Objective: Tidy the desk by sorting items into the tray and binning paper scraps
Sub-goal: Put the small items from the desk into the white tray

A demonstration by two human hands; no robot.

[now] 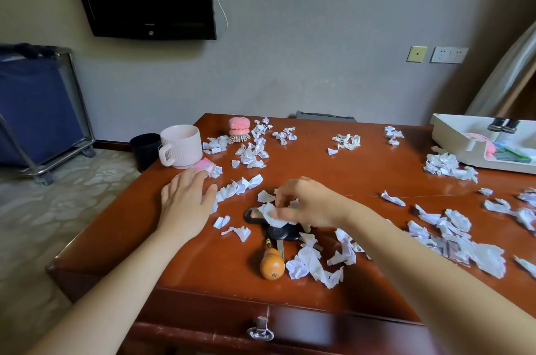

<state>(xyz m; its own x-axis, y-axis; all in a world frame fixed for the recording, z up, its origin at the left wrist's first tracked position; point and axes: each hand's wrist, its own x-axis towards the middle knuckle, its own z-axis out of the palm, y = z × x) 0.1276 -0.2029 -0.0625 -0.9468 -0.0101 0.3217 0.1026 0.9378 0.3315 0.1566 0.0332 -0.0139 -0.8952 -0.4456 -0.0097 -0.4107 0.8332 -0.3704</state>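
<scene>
White crumpled paper scraps [249,151] lie scattered over the brown wooden desk [319,169]. My right hand [307,204] pinches a white paper scrap [269,214] just above a black key fob [282,231] with an orange gourd charm [271,266]. My left hand [188,195] lies flat on the desk with straight fingers, touching a row of scraps [237,188]. The white tray [452,134] stands at the far right with several items inside. A dark bin [145,150] stands on the floor beyond the desk's left corner.
A pink ribbed mug [181,146] sits at the back left on a pink pad [204,165]. A pink dish brush [239,129] stands behind it. A blue trolley [37,111] is at the left wall. A drawer knob [260,328] faces me.
</scene>
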